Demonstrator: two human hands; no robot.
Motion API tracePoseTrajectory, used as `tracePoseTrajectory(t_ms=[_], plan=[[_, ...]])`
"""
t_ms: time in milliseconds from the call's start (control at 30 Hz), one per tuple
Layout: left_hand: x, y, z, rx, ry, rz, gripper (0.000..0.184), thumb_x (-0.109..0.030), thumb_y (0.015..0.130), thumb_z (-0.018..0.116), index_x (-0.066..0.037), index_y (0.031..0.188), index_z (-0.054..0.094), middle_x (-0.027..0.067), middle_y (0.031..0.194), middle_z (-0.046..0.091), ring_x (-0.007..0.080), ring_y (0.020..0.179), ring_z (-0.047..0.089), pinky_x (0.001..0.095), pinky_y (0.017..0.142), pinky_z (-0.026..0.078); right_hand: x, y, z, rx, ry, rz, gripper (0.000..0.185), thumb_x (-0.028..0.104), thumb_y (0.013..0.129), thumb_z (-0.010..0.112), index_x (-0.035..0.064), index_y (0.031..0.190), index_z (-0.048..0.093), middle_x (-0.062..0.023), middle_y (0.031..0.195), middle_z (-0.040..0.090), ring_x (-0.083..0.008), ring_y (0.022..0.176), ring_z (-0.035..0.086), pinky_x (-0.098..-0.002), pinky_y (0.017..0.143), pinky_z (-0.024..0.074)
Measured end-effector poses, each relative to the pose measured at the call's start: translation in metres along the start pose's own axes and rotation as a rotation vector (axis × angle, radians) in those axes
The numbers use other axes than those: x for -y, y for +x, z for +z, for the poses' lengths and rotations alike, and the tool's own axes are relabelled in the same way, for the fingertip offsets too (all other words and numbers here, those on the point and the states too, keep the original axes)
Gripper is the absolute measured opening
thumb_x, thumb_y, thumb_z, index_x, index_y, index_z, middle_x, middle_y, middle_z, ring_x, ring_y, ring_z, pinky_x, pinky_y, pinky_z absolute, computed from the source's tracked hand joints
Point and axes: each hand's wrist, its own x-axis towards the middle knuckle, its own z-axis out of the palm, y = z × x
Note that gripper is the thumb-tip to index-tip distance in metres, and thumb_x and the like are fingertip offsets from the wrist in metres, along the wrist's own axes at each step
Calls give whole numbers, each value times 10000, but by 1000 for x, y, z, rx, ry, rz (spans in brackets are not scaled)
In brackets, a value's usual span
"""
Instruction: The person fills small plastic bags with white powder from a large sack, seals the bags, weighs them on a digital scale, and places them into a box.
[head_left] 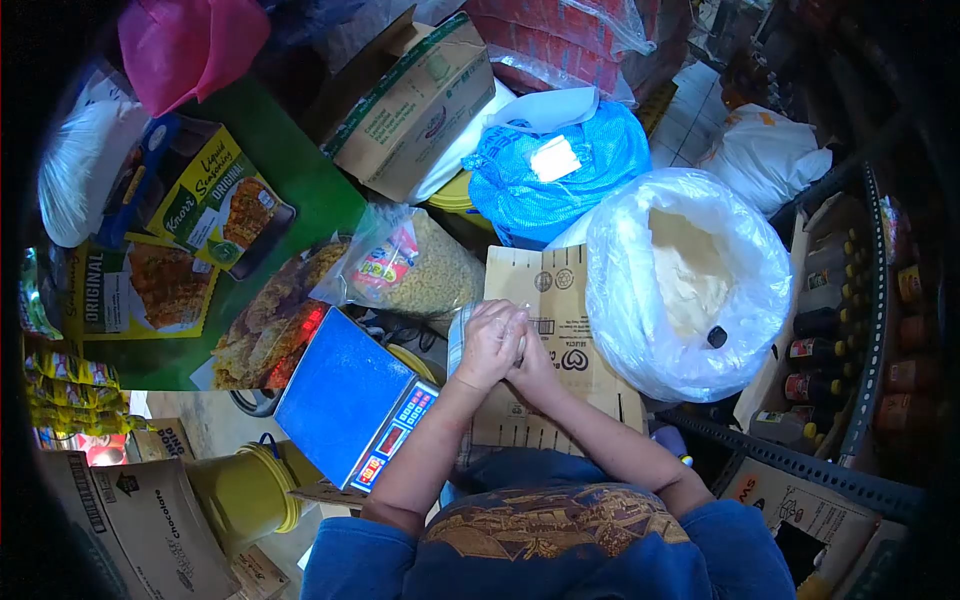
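My left hand (488, 342) and my right hand (535, 368) are pressed together in front of my body, both with curled fingers. A clear, shiny bit shows between them, but I cannot make out what they hold. Beneath them lies a flattened cardboard box (560, 300) with dark print. To their right stands a large clear plastic bag (625, 330) of pale powder (690, 275), with a small dark knob (717, 337) in it. On the left is a digital scale (345, 390) with a blue platform and lit red digits. Behind my hands rests a bag of small pasta (430, 265).
A blue woven sack (610, 145) and an open carton (420, 120) stand at the back. Bottles (812, 350) line a rack on the right. At lower left are a yellow bucket (235, 495) and cardboard boxes (150, 520). Seasoning packs (220, 205) hang on the left.
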Motion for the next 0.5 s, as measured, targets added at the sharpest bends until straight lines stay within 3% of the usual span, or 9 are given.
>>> tracePoseTrajectory(t_ms=[300, 367, 500], plan=[[18, -12, 19, -86, 148, 99, 232, -147, 908, 517, -6, 732, 572, 151, 725, 556, 353, 715, 545, 432, 695, 416, -20, 1, 1, -30, -12, -70, 691, 125, 736, 761, -3, 1314, 405, -209, 1228, 514, -356, 1175, 506, -414, 1020, 390], [21, -7, 21, -115, 165, 106, 235, -147, 913, 511, -3, 739, 576, 155, 727, 555, 356, 719, 546, 437, 696, 417, -8, 6, -4, -5, 25, -18, 799, 174, 738, 786, -10, 1384, 353, -228, 1333, 463, -358, 1256, 457, -408, 1066, 355], [-2, 11, -13, 77, 70, -81, 264, -162, 940, 487, 5, 760, 583, 153, 740, 572, 326, 741, 570, 413, 690, 436, 8, 7, -31, 78, -86, -68, 912, 219, 744, 796, -13, 1453, 270, -241, 1442, 371, -353, 1343, 377, -400, 1110, 307]])
